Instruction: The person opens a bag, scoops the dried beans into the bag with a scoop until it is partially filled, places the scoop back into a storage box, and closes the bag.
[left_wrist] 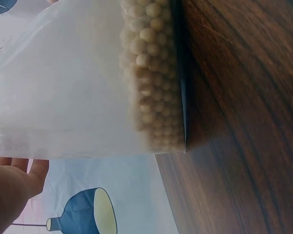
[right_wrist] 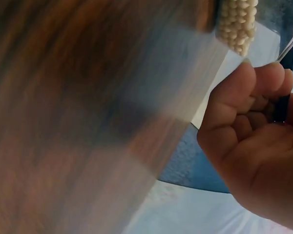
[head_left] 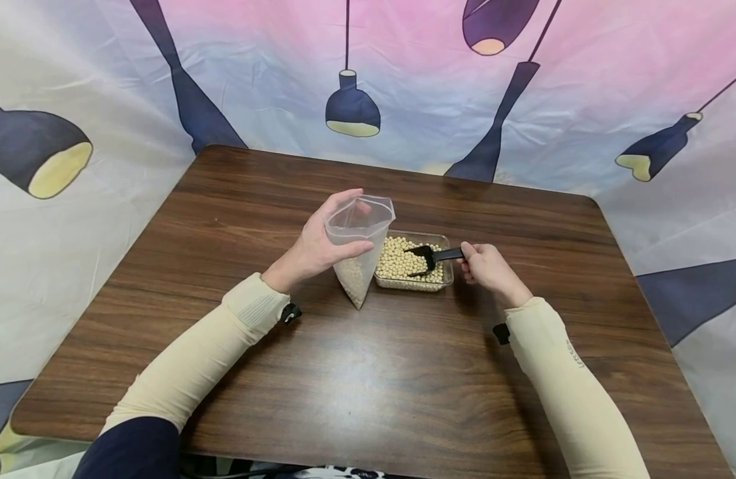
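Observation:
My left hand [head_left: 317, 241] holds a clear plastic zip bag [head_left: 372, 236] upright, thumb on the near side and fingers round the far side of its open mouth. Pale yellow soybeans [left_wrist: 154, 73] fill the bottom of the bag, whose lower corner is at the table. Just right of it sits a clear rectangular container [head_left: 412, 287] full of soybeans [head_left: 398, 256]. My right hand [head_left: 492, 271] grips the handle of a black scoop [head_left: 447, 254], and the scoop's head lies among the beans in the container. In the right wrist view the curled fingers [right_wrist: 229, 97] hide most of the handle.
The dark wood-grain table [head_left: 356, 372] extends around the bag and container. Behind it hangs a cloth backdrop [head_left: 284, 66] printed with lamps. Dark bands with small black devices [head_left: 291, 313] are at both wrists, beside the cream sleeves [head_left: 194, 352].

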Demonstrator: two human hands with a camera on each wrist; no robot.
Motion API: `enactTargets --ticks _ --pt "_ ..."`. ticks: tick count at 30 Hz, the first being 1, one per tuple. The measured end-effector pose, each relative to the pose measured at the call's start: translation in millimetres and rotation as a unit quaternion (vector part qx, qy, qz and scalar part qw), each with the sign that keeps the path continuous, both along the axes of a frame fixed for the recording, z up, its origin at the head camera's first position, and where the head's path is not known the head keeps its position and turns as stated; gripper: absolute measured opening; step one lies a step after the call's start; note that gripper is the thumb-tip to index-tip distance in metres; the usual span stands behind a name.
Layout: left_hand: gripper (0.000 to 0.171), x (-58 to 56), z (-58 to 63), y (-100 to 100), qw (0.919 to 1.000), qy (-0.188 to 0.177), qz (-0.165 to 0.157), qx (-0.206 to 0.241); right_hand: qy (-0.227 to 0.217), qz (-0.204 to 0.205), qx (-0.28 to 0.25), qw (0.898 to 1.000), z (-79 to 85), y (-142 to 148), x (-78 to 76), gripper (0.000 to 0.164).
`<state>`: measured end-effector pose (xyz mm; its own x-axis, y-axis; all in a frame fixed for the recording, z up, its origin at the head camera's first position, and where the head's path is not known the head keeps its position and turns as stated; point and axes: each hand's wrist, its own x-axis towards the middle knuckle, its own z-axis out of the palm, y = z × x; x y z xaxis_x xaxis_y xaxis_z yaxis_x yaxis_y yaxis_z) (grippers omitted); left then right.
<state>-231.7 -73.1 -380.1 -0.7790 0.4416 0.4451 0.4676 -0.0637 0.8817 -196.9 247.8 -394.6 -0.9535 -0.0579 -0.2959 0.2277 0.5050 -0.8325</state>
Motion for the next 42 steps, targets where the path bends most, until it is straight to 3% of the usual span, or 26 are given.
enactTargets --ticks 7,15,23,29,36,42 --pt "0.077 0.9 0.0 -1 1.0000 -0.007 0.003 -0.003 -0.033 -0.043 -0.048 0.997 -2.1 4 1.0 0.041" --pt "0.080 3.4 3.3 -1 0.9998 -0.019 0.002 0.001 -0.061 -0.058 -0.127 0.988 0.2 17 2.1 0.043" --pt "0.074 20.0 26.4 -2 0.9998 -0.022 0.001 0.000 -0.096 -0.078 -0.228 0.966 2.2 23 1.6 0.040" --pt "0.074 20.6 26.1 -3 0.9998 -0.021 0.001 0.000 -0.087 -0.093 -0.326 0.937 11.7 26 3.6 0.036" --pt "0.074 19.1 25.3 -2 0.9999 -0.017 -0.001 0.002 -0.042 -0.115 -0.454 0.883 40.9 22 8.5 0.029" --pt "0.074 19.2 24.8 -1 0.9997 -0.023 0.001 0.008 0.023 -0.103 -0.487 0.867 65.6 12 12.3 0.030"
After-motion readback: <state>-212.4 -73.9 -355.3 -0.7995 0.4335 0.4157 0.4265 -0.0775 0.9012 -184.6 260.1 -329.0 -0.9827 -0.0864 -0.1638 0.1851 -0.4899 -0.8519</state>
